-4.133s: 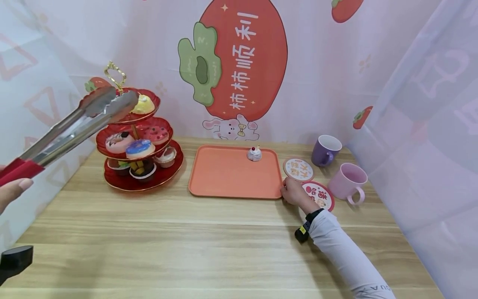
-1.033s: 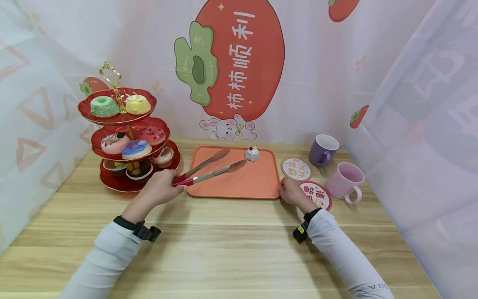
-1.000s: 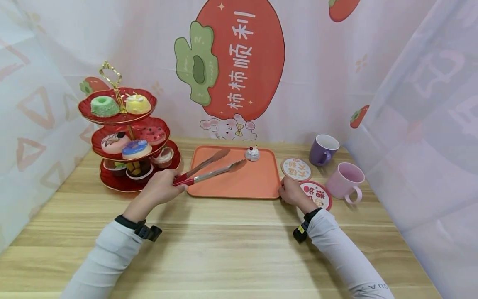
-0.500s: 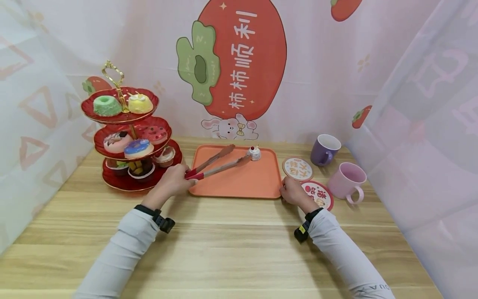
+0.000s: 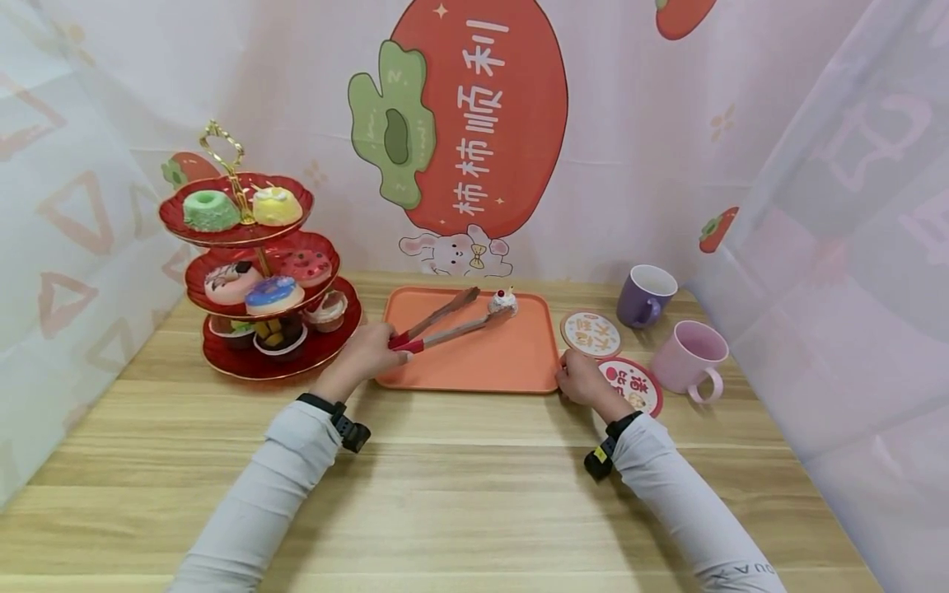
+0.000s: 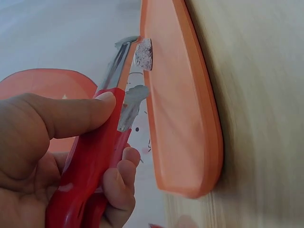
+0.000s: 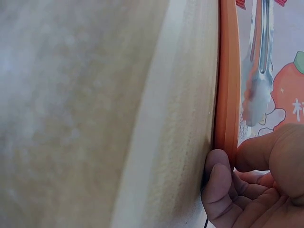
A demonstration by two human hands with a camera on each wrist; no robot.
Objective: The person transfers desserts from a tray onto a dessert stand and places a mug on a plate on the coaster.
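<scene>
My left hand (image 5: 368, 352) grips the red handles of metal tongs (image 5: 463, 328), their arms spread apart over the orange tray (image 5: 474, 362). One tong tip overlaps the lower side of a small white cake with a cherry on top (image 5: 504, 301), which sits at the tray's back right; the other tip is off to its left. In the left wrist view, thumb and fingers wrap the red handle (image 6: 90, 156). My right hand (image 5: 586, 380) pinches the tray's front right corner between thumb and fingers, as the right wrist view shows at the tray rim (image 7: 229, 95).
A three-tier red stand (image 5: 326, 350) with several cakes and donuts stands at the left. Right of the tray lie two round coasters, one orange-edged (image 5: 591, 333) and one red-edged (image 5: 630, 385). Beyond them stand a purple mug (image 5: 647, 296) and a pink mug (image 5: 689, 358).
My left hand first brought the tongs in from the left, then moved them right and away over the tray to the white cake. My right hand has stayed at the tray corner.
</scene>
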